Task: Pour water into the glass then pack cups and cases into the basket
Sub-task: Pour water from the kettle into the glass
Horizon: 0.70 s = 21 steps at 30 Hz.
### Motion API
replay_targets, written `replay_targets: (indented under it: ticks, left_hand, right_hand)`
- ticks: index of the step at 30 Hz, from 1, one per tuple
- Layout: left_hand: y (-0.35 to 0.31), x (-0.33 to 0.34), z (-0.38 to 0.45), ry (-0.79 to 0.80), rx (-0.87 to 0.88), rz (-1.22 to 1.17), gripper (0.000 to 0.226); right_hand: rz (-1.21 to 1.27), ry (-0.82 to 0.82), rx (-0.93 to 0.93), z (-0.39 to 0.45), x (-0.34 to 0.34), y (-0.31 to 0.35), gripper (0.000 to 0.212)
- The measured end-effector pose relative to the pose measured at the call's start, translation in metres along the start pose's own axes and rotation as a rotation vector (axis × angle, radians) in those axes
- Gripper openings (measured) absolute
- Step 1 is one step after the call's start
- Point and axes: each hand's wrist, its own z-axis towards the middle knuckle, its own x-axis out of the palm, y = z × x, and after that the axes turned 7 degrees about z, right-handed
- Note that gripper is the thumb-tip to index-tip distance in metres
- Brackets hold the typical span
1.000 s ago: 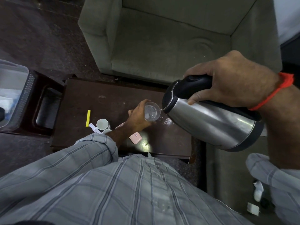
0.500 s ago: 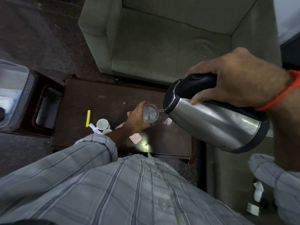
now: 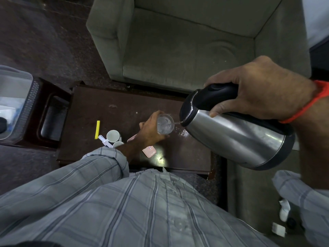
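Steel kettle (image 3: 236,138), clenched in right grip (image 3: 263,90), now tipped further w/ thin stream entering glass (image 3: 165,123) grasped by left grip (image 3: 151,130) over counter (image 3: 99,107); pour underway, packing pending.

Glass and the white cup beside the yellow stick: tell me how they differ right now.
The glass is clear; the white cup is opaque. The left hand grips the glass, while the cup stands untouched on the table. The kettle, tilted by the right hand, pours water into the glass; the cup looks empty. Both have open mouths facing up.
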Motion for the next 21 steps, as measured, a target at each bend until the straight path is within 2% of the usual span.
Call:
replay_targets:
  ticks: [7,13,21]
  left_hand:
    - [-0.001,-0.001,-0.004,-0.001,0.020,-0.012,0.101]
    - [-0.006,-0.009,-0.012,-0.066,0.008,-0.072,0.102]
    - [-0.016,-0.030,-0.026,-0.156,0.040,-0.104,0.098]
  right_hand:
    - [0.005,-0.020,-0.027,0.000,-0.001,-0.003,0.067]
    - [0.037,-0.083,0.001,0.002,0.019,-0.027,0.076]
    - [0.176,-0.141,0.073,0.000,0.069,-0.061,0.066]
